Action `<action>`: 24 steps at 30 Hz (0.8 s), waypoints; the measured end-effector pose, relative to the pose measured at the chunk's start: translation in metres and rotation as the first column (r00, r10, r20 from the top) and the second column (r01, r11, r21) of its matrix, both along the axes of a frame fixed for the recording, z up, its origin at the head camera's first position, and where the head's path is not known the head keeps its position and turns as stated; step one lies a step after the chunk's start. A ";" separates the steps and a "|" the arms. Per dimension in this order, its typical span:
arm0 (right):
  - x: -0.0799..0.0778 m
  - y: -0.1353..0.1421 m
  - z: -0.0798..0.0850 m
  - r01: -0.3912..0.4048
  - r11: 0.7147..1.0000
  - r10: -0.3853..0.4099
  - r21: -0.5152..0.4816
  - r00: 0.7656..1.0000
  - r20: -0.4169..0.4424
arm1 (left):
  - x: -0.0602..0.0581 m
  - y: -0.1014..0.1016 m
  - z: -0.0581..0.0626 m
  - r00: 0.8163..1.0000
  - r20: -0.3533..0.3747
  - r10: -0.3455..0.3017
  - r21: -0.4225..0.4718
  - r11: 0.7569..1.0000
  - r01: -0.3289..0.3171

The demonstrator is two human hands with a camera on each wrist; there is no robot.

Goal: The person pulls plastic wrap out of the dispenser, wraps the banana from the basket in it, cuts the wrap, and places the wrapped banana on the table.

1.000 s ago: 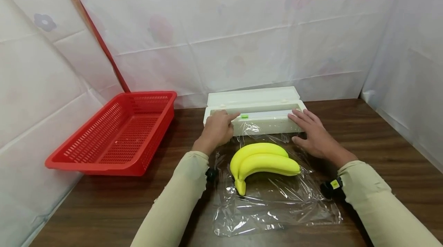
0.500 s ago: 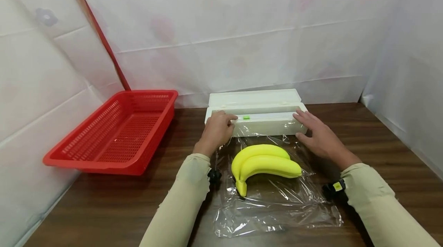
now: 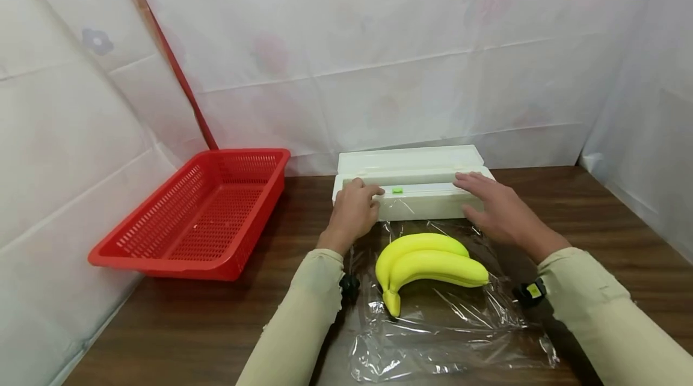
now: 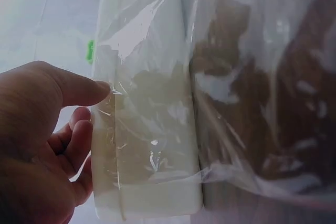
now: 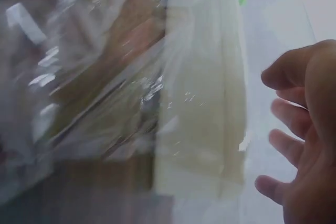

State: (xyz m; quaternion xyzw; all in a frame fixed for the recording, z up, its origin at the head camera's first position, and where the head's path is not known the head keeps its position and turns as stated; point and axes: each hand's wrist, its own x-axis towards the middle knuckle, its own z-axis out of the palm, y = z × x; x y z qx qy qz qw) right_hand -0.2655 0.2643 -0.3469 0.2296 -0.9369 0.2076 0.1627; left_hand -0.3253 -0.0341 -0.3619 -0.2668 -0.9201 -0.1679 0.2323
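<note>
Two joined yellow bananas (image 3: 430,269) lie on clear plastic wrap (image 3: 455,356) spread over the table. Behind them stands a long white wrap dispenser box (image 3: 417,208), its lid (image 3: 411,159) raised at the back. A small green slider (image 3: 397,190) sits along its front edge. At the box's left end is my left hand (image 3: 354,211); its straight thumb (image 4: 86,88) reaches the film-covered front edge, with the other fingers loosely bent behind that edge. My right hand (image 3: 500,208) spreads its fingers at the right end, and a gap shows beside the box in the right wrist view.
An empty-looking red perforated basket (image 3: 195,223) sits to the left on the dark wooden table (image 3: 216,326). White floral sheeting (image 3: 379,61) hangs behind and along both sides. Dark wrist cameras are strapped at both sleeves.
The head view has shifted, so everything sits slightly lower and to the right. My right hand's fingers now lie a little farther left over the box end; bananas and wrap stay in place.
</note>
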 end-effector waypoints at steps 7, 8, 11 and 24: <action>-0.010 -0.024 0.017 -0.067 0.995 0.056 0.074 0.988 0.147 | 0.000 0.006 -0.002 0.998 -0.056 -0.023 0.009 1.000 0.024; -0.010 -0.025 0.020 -0.069 0.995 0.057 0.072 0.986 0.159 | 0.000 0.008 -0.002 0.998 -0.064 -0.026 0.008 1.000 0.026; -0.011 -0.027 0.027 -0.067 0.996 0.055 0.059 0.980 0.189 | 0.000 0.012 -0.003 0.997 -0.072 -0.028 0.000 1.000 0.028; -0.029 -0.051 0.031 -0.129 0.979 0.091 0.158 0.970 0.226 | -0.001 0.011 -0.005 1.000 -0.014 -0.006 -0.014 1.000 0.005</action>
